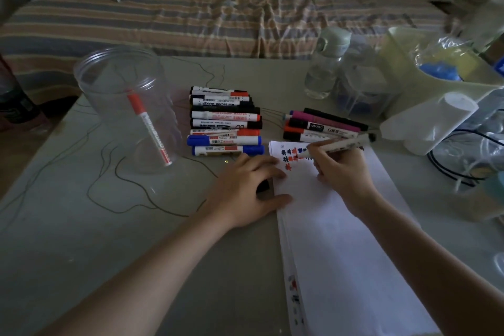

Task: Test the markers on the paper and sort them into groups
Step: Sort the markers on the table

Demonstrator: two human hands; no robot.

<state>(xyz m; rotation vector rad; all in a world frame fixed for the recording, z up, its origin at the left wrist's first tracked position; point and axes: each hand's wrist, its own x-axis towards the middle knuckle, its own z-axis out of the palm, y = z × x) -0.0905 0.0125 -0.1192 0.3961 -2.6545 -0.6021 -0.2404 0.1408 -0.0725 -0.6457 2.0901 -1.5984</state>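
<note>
My right hand (342, 172) has a closed grip on a whiteboard marker (338, 146), pinched low on the barrel nr the nib, tip down on the top edge of the paper pad (341, 226) among the red and blue test scribbles (293, 157). Barrel slants up and away to the right. Left hand (245, 185) lies w/ fingers spread and relaxed on the pad's left edge, pinning it; a small dark thing sits under the palm, can't tell what.

Taking the pad as landmark: just beyond its top-right corner, a small pile of markers (324, 124), black, pink, red caps. Beyond its top-left corner, a bigger stacked row of markers (226, 121), black, red, blue. Further left, a clear plastic cup (128, 106) w/ one red marker (150, 128) leaning inside. Off to the right, a water bottle (326, 65) and clutter.

Handling, my read: markers are light, stiff, smooth plastic, round so they'll roll off a stack; best taken mid-barrel, low nr the nib only for writing. Pad sheets are thin and will slide w/o the left hand holding. Cup looks light, prob tips easily.
</note>
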